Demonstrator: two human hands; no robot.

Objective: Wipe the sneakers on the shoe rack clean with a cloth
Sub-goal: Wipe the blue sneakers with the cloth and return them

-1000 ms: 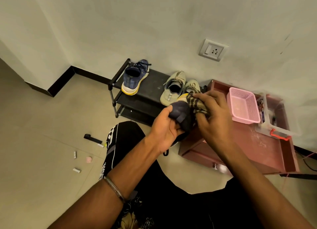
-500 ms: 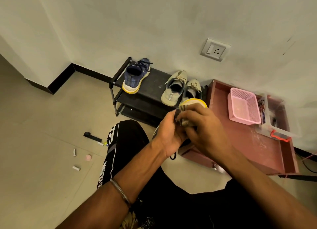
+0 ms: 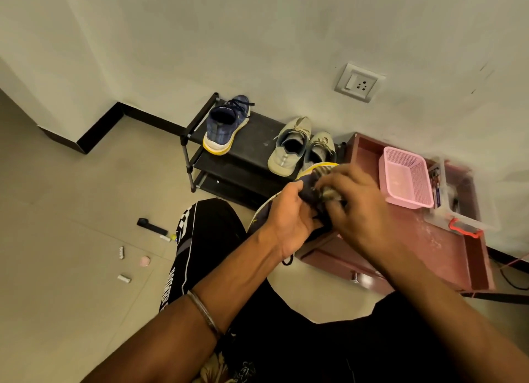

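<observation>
Altogether four sneakers: three racked (image 3: 223, 127), one in hand (image 3: 259, 216).

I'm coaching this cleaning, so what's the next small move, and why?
Probably keep rubbing the cloth along the held sneaker: the left hand grips it, the right hand presses the cloth on it, and three shoes wait on the rack.

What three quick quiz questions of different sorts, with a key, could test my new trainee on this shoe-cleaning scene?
1. True or false: the blue sneaker on the rack has its mate beside it.
2. How many grey sneakers stand on the shoe rack?
3. Which hand presses the cloth? A) left B) right

Key:
1. False; the left hand holds the mate, the held sneaker.
2. Two.
3. B, the right hand.
</observation>
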